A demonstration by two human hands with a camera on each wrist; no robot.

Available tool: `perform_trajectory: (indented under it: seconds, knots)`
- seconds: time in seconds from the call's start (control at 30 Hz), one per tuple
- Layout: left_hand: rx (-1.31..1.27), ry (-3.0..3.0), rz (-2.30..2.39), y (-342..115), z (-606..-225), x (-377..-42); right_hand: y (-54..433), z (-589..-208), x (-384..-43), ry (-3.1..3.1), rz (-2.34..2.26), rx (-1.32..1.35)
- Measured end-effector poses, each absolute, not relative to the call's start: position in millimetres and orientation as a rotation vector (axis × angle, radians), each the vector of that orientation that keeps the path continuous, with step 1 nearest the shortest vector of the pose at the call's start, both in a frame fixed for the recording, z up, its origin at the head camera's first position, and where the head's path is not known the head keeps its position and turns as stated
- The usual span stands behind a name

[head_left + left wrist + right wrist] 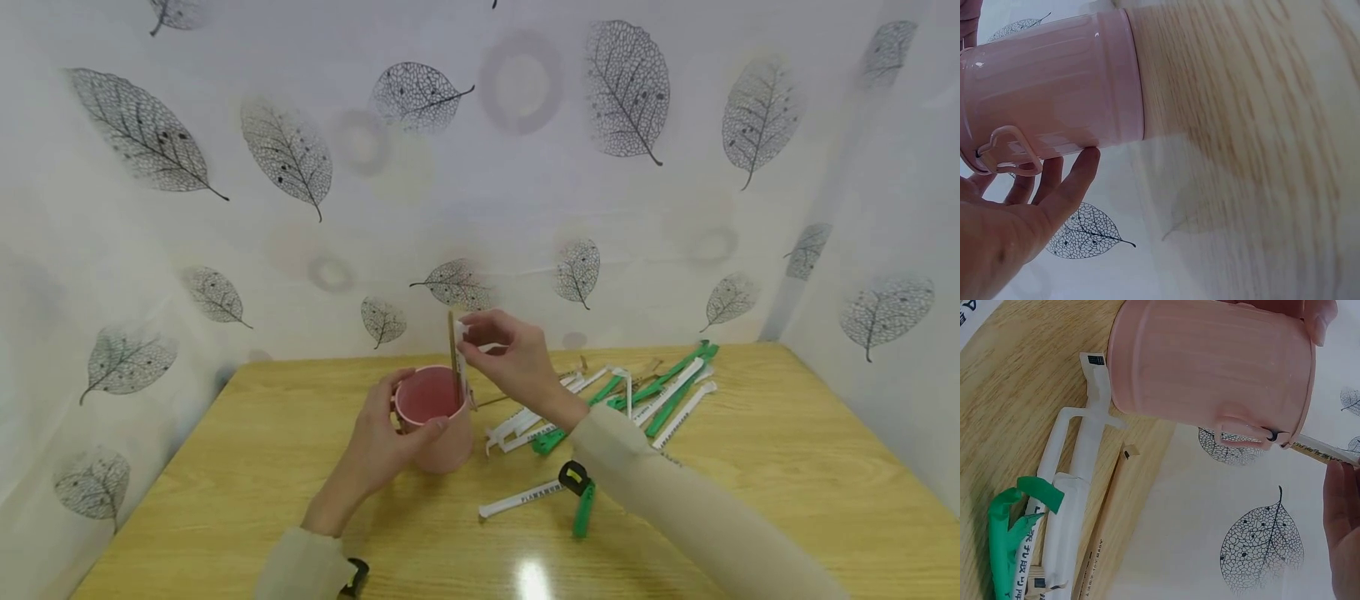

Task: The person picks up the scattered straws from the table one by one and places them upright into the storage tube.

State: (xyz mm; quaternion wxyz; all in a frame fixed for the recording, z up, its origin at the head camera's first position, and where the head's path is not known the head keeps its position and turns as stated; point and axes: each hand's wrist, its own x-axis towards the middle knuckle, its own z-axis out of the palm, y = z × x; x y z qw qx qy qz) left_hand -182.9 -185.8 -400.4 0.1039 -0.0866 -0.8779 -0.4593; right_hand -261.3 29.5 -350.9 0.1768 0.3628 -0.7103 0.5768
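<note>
A pink pail (444, 450) with small side handles stands upright on the wooden table. My left hand (378, 442) grips it from the left, thumb over the near rim and fingers around the far side; in the left wrist view, fingertips lie along the pail's wall. My right hand (517, 360) is raised above the pail's right rim. Its thumb and fingers pinch the top of a white paper-wrapped straw (461, 367), whose lower end is inside the pail. Beside that straw a brown-wrapped straw (452, 340) stands in the pail, its lower part hidden by the wall.
To the pail's right lies a loose pile of wrapped straws in white (651, 408), green (678, 375) and brown (1100, 531). Nearer the front are a white-wrapped straw (517, 500) and a green piece (583, 510), under the right forearm. A leaf-patterned curtain (510, 200) hangs behind the table.
</note>
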Motion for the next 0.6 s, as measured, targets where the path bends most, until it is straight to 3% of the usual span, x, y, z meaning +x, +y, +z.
perform_trajectory:
  seconds: [0.43,0.6]
  knots:
    - [-0.261,-2.592,-1.344,-185,-400,-183,44,-355,-264,-2.116,1.547,1.018]
    - [-0.249,-2.589,-1.339,-185,-401,-183,68,-353,-260,-2.314,1.235,1.233]
